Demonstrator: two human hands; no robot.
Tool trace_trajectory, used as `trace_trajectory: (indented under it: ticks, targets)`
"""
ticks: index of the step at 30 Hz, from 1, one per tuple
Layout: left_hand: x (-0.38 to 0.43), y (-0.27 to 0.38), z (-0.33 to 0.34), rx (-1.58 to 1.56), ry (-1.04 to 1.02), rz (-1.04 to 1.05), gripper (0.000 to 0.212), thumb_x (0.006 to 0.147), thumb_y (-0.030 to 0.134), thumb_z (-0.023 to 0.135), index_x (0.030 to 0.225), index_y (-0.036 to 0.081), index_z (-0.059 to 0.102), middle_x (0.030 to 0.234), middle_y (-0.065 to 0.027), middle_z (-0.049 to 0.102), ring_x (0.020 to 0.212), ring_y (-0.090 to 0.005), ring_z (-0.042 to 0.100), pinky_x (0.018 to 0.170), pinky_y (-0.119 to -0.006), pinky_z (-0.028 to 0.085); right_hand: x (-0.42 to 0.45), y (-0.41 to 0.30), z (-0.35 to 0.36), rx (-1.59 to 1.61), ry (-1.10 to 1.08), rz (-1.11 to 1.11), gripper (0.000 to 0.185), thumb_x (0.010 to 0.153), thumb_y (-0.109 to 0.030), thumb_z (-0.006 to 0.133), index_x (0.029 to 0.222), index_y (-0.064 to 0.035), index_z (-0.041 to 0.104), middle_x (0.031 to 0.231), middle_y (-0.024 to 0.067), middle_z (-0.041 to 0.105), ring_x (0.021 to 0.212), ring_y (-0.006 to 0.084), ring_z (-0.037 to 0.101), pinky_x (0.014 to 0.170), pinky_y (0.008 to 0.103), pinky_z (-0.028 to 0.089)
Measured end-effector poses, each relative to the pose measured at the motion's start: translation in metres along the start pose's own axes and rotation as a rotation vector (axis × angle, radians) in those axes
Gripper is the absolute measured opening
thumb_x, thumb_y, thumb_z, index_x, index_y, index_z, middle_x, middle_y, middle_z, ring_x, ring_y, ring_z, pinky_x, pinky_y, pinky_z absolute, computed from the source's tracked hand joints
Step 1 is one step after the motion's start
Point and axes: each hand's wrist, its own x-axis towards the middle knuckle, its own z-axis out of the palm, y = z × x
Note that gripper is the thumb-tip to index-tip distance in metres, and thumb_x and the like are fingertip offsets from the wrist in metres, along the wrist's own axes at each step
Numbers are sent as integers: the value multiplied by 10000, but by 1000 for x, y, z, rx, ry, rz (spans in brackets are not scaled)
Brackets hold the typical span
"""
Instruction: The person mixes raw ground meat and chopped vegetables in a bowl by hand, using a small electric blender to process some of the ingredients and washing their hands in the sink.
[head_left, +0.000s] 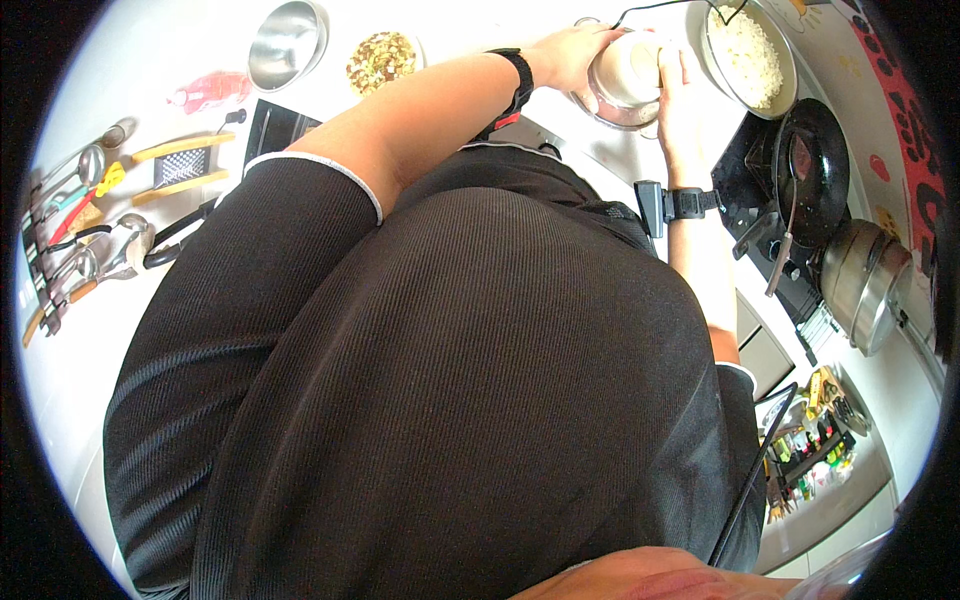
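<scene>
A cream-coloured round unit (628, 69) sits over a clear bowl (634, 116) on the white worktop, and together they look like an electric food chopper. My left hand (574, 64) spreads around its left side, thumb low against the clear bowl. On the right side, my right hand (681, 86) has its fingers against the cream unit. Something pinkish shows faintly through the bowl; glare hides the detail. A black cord (660, 6) runs above the unit. Just right of my right hand stands a wide bowl (712, 64) of finely chopped white food (750, 60).
Left of my left arm are a dish of diced mixed food (382, 61), a steel bowl (285, 45) and a pink-red bottle (210, 91). A grater (181, 166) and several utensils hang far left. At right, a black wok (814, 169) and stacked steel pans (862, 281) stand by the hob.
</scene>
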Motion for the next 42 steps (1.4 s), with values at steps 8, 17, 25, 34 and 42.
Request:
trace_trajectory:
  ticks: [8,17,25,34,42]
  targets:
    - [-1,6,-7,1,-31,3,1215,427,244,999,1476,49,417,1371,-188,559,1283,-374,530,1095,-431,443,3,12,4,122,25,86,386,1027,-248,590,1281,42,616,1196,146,676,1093,171,616,955,302,486]
    - [-2,4,-3,53,-10,-14,1255,441,246,996,1509,37,371,1436,-216,514,1335,-380,493,1131,-427,413,14,56,10,239,32,36,396,1023,-251,588,1277,53,613,1193,160,675,1090,185,618,960,310,482]
    - [-2,8,-9,29,-45,-14,1277,446,243,990,1527,39,340,1437,-223,508,1335,-383,490,1137,-427,408,9,35,8,206,25,82,353,1029,-251,572,1252,12,646,1168,136,689,1065,173,630,954,314,487]
    - [-4,8,-8,-2,-11,0,1249,442,219,993,1515,66,375,1323,-200,565,1276,-386,530,1103,-431,440,8,34,8,170,12,39,347,1034,-243,569,1268,3,638,1181,122,684,1067,166,625,957,308,485]
    - [-2,5,-5,30,-37,-20,1248,452,243,995,1512,41,368,1412,-222,524,1326,-385,497,1131,-431,412,10,41,10,229,21,67,341,1029,-245,576,1241,15,633,1160,125,683,1053,167,621,940,309,487]
